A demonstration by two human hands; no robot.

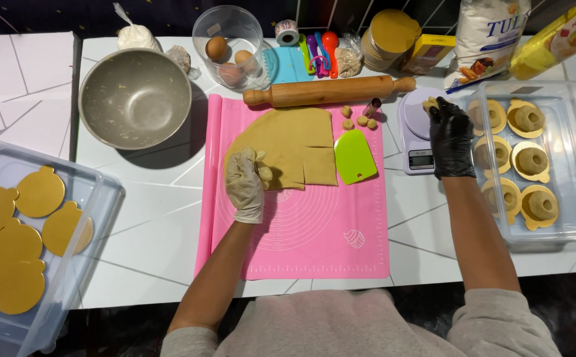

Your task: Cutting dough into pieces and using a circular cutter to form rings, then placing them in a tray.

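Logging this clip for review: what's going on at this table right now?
A person is working rolled dough on a pink mat. The left hand, in a pale glove, pinches a dough piece at the sheet's edge. The right hand, in a black glove, holds a dough lump over the kitchen scale. A clear tray on the right holds ring-shaped dough pieces on gold cards.

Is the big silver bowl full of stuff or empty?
Empty. The silver bowl sits upright, and its bare grey inside shows right down to the bottom, with only a few tiny specks in it.
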